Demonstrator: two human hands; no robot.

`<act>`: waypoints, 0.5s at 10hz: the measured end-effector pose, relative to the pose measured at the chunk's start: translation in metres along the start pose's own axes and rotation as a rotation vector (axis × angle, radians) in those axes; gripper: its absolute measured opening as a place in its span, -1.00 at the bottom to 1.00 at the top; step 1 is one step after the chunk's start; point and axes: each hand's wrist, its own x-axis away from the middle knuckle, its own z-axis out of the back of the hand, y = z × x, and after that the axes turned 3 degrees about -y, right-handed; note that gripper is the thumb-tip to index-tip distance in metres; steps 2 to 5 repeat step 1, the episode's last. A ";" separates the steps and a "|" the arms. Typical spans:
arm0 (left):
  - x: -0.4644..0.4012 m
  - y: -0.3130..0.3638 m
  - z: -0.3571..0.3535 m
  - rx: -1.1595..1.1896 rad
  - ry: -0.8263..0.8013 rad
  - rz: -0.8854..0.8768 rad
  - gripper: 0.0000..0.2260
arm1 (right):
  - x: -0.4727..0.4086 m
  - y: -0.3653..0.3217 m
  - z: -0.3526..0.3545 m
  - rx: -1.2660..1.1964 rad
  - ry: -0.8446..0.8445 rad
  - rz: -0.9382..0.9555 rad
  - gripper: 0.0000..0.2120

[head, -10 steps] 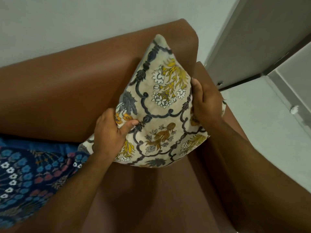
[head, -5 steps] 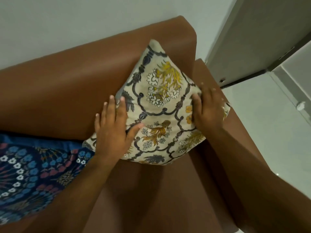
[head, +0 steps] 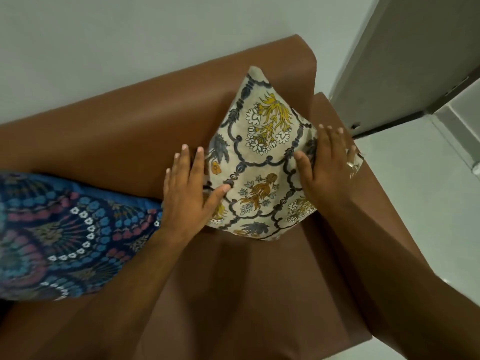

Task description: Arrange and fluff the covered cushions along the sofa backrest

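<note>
Both hands lie flat, fingers spread, left hand [head: 185,196] and right hand [head: 326,165] pressing the cream cushion's [head: 262,162] sides against the sofa [head: 130,126] backrest.

Bare forearms; ring [head: 350,164] on right hand [head: 327,167]

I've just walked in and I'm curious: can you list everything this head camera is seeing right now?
Cream cushion: one, cream with yellow, grey and brown floral print, propped on a corner against the backrest at the sofa's right end.
Blue cushion: one, dark blue with pink, blue and white flowers, on the seat at left.
Sofa: one, brown, fills most of the view.
Wall: pale grey-white, behind the sofa.
Door: grey, upper right.
Floor: pale, right of the sofa.
Left hand: open, flat on the cream cushion's left edge.
Right hand: open, flat on its right edge.
</note>
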 end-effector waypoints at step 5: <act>0.026 -0.016 0.027 -0.117 -0.063 -0.029 -0.18 | 0.023 -0.043 0.011 -0.013 -0.053 0.090 -0.18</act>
